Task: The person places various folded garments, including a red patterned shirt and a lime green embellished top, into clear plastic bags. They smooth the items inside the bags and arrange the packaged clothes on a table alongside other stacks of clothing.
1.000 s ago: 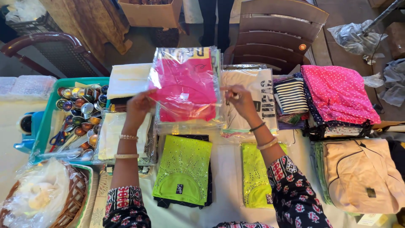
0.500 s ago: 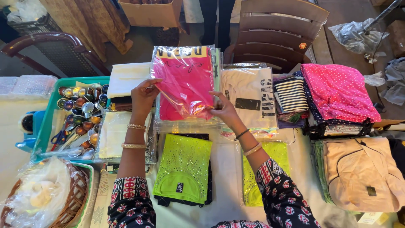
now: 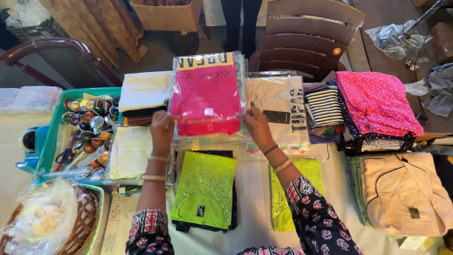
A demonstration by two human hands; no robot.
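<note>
you are looking down at a pale cloth-covered table (image 3: 257, 189) crowded with folded clothes, with bare floor (image 3: 160, 47) and a dark slatted wooden chair (image 3: 306, 28) beyond its far edge, a cardboard box (image 3: 165, 14) further back. your left hand (image 3: 162, 130) and right hand (image 3: 256, 126) are each pinched shut on the near edge of a pink shirt in a clear plastic bag (image 3: 206, 92), one at the lower left corner and one at the lower right, holding it flat over the stack at the middle of the table's far side. just right of it lies a cream shirt in a bag (image 3: 278, 106), then a striped folded garment (image 3: 323, 106), then a pink dotted garment (image 3: 377, 101) on a pile near the right edge. close to you, between your forearms, lies a lime green sequinned top (image 3: 205, 189); a second lime top (image 3: 283, 198) sits partly under your right arm. a beige garment (image 3: 406, 193) fills the near right corner. to the left stands a green plastic tray (image 3: 52, 137) of shiny spoons and scissors, and at the near left a wicker basket (image 3: 80, 226) wrapped in plastic. the table is packed edge to edge — the only uncovered strips are the narrow pale bands between the lime tops and along the far left side.
</note>
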